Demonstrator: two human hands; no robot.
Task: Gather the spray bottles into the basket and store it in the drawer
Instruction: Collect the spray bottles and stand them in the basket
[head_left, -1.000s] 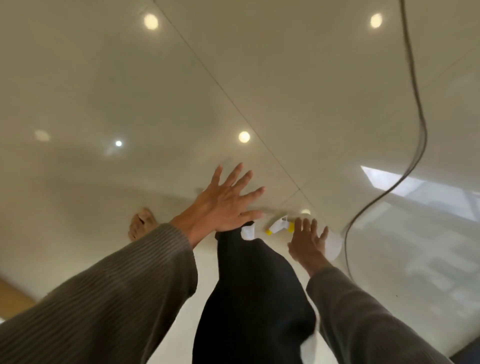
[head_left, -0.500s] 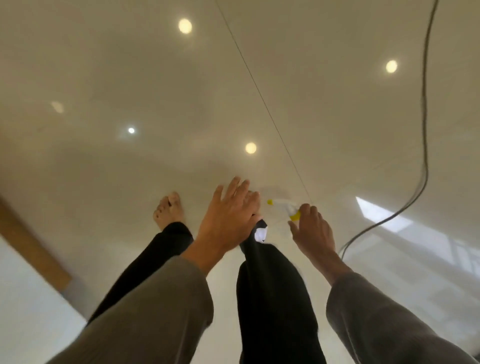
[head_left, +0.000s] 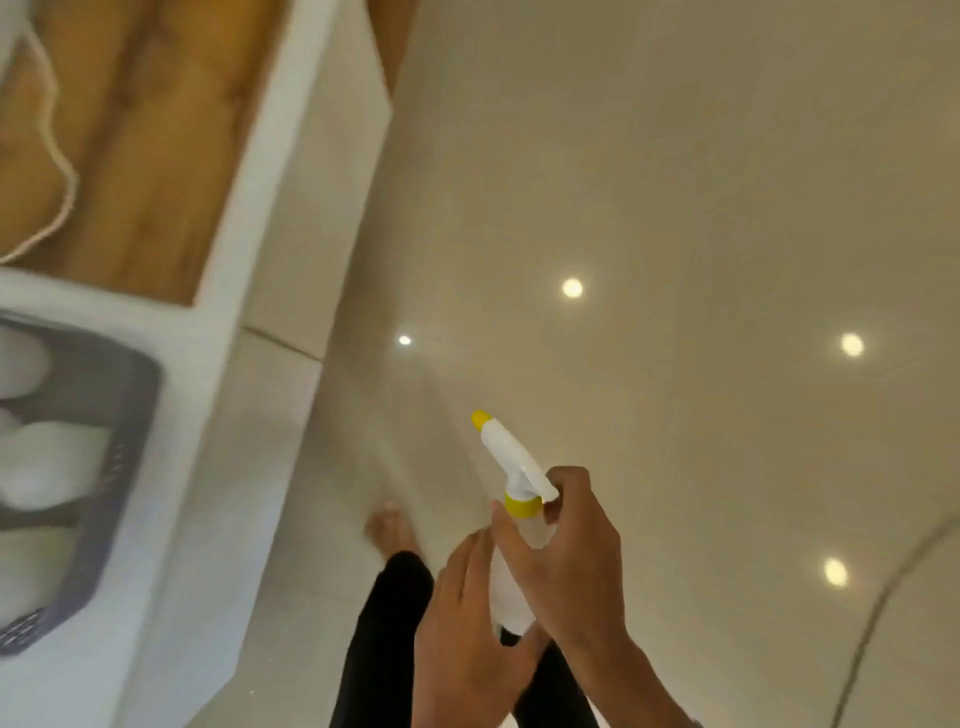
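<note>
floor (head_left: 701, 182): glossy cream tiles mirroring round ceiling lights
white unit (head_left: 197, 364): at left, wooden top panel, blurred
basket (head_left: 124, 467): grey, perforated, on the white unit at far left; pale rounded shapes inside, too blurred to name
spray bottle (head_left: 511, 499): white, yellow nozzle tip and collar, held above the floor, nozzle pointing up-left, well apart from the basket
right hand (head_left: 571, 561): fingers wrapped around the bottle's neck and body
left hand (head_left: 467, 623): fingers pressed together, flat beside the bottle's lower body
bare foot (head_left: 387, 525): on the tiles below
cable (head_left: 872, 613): dark, at right

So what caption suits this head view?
Right hand lifts a spray bottle; grey basket waits at left.
</note>
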